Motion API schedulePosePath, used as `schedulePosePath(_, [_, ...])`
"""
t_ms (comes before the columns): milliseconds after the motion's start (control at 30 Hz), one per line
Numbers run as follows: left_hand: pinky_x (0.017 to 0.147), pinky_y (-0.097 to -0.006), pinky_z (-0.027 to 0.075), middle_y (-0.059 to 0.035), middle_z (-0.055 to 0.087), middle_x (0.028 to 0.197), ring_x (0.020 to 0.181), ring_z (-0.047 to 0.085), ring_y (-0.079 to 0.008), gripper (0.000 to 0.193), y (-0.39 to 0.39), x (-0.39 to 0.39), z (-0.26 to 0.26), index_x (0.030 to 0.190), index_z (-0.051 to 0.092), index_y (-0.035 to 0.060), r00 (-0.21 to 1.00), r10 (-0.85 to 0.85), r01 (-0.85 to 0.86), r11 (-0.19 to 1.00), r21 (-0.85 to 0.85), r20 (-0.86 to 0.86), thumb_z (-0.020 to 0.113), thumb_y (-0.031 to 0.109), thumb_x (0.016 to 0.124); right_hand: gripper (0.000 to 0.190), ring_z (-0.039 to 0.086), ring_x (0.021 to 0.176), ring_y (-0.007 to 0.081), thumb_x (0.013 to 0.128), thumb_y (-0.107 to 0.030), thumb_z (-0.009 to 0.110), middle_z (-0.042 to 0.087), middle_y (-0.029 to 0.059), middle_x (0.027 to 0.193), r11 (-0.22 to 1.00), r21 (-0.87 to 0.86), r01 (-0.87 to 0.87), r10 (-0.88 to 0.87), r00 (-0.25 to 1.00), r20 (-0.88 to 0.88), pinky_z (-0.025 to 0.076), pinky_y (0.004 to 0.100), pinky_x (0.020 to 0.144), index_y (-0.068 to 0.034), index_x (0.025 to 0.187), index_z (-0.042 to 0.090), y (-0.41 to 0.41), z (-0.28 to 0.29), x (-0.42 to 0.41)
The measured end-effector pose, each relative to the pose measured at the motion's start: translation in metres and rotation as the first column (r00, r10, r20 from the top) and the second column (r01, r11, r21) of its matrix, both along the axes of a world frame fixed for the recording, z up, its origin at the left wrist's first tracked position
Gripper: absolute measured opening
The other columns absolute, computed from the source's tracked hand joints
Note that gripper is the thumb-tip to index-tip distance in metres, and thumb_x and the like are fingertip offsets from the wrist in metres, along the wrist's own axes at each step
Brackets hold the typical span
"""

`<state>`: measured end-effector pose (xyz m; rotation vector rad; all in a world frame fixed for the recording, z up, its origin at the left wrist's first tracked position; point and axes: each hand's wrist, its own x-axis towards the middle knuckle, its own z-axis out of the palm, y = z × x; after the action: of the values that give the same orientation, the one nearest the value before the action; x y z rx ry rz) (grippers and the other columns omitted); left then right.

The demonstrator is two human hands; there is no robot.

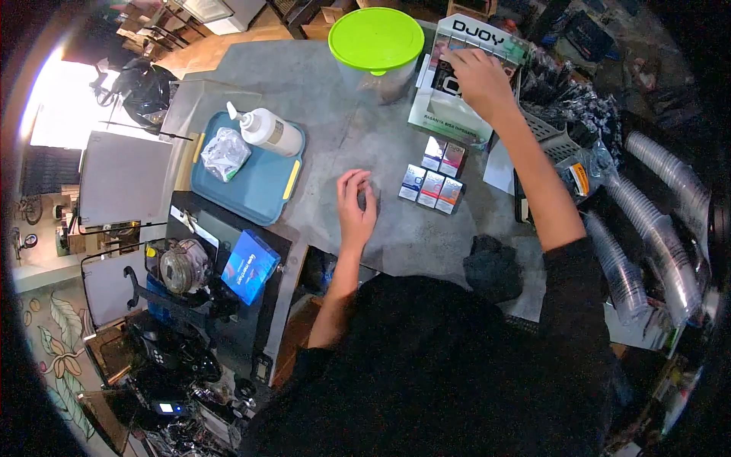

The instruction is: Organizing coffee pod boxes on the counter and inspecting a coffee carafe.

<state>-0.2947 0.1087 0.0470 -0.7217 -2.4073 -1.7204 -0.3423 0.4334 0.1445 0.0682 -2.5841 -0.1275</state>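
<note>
My right hand (480, 80) reaches over a white display box (451, 123) with brand lettering, its fingers at the box's upper compartments; whether they grip anything cannot be told. Some dark packs show inside the box beside the hand. My left hand (357, 208) hovers over or rests on the grey counter, fingers curled loosely and nothing between them. Between the hands lie several small boxes in two rows, among them a blue-and-white box (411, 183), a red-and-white box (431, 189) and an orange-and-white box (449, 195).
A clear tub with a green lid (377, 40) stands left of the display box. On a blue tray (240, 194) are a white pump bottle (274, 132) and a crumpled plastic bag (225, 154). Stacked plastic cups (657, 228) lie at right; a dark cloth (492, 268) lies near my body.
</note>
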Motion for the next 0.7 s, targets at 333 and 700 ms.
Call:
schedulePosePath(333, [0.096, -0.0397, 0.043, -0.0157, 0.054, 0.123, 0.112, 0.054, -0.0330, 0.034, 0.014, -0.009, 0.017, 0.123, 0.058, 0.0055, 0.981, -0.173, 0.186, 0.965, -0.183, 0.089, 0.059, 0.009, 0.089, 0.028, 0.066, 0.085, 0.0316, 0.087, -0.009, 0.063, 0.066, 0.0182, 0.095, 0.639, -0.732, 0.236, 0.066, 0.931, 0.358, 0.052, 0.0380, 0.075, 0.000, 0.114, 0.064, -0.055, -0.033, 0.115])
schedulePosePath(700, [0.093, -0.0417, 0.043, -0.0124, 0.063, 0.113, 0.107, 0.055, -0.0335, 0.040, 0.074, -0.044, 0.012, 0.126, 0.059, 0.0062, 0.925, -0.365, 0.377, 0.833, -0.404, 0.110, 0.059, 0.019, 0.088, 0.033, 0.062, 0.094, 0.0375, 0.084, -0.011, 0.063, 0.065, 0.0217, 0.097, 0.517, -0.773, 0.366, 0.013, 0.900, 0.435, 0.049, 0.0445, 0.083, 0.004, 0.113, 0.059, -0.066, -0.069, 0.114])
